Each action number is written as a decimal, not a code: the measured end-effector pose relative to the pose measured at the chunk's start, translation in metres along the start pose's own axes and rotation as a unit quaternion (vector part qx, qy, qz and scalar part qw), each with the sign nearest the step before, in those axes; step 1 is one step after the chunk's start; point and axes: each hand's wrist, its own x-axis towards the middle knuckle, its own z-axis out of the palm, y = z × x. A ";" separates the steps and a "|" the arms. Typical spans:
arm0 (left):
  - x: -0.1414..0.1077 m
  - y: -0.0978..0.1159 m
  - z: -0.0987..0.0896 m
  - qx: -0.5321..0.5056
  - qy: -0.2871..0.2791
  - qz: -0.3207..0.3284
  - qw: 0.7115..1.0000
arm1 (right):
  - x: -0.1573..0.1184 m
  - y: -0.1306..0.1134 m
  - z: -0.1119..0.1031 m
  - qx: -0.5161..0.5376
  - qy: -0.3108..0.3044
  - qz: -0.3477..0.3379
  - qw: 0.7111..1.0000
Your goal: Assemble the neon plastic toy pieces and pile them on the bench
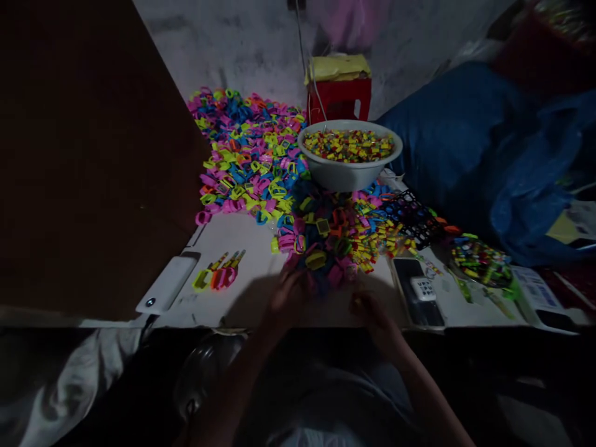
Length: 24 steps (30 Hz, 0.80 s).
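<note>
My left hand [285,293] is at the near edge of a heap of colourful plastic toy watches [316,257], its fingers stretched toward a pink one and apart. Dim light and blur hide whether it touches that piece. My right hand [370,307] is closed just above the table's front edge, its fingertips pinched together; a small yellowish thing may be between them, too dark to name. Beyond it lie many small yellow and red pieces [370,242]. To the left, a yellow-green watch band [202,280] and pink-red bands [223,279] lie in a row beside several thin patterned sticks [228,259].
A grey basin [347,174] of small yellow pieces stands behind the heap, before a red stool [339,99]. A large brown box [93,155] rises at left beside a white device [167,285]. A phone [414,298], a filled dish [482,261] and blue bags [451,136] are at right.
</note>
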 end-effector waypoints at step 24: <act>-0.059 0.056 0.001 -0.068 -0.167 -0.151 0.972 | -0.025 -0.083 0.018 -0.099 -0.048 -0.179 0.978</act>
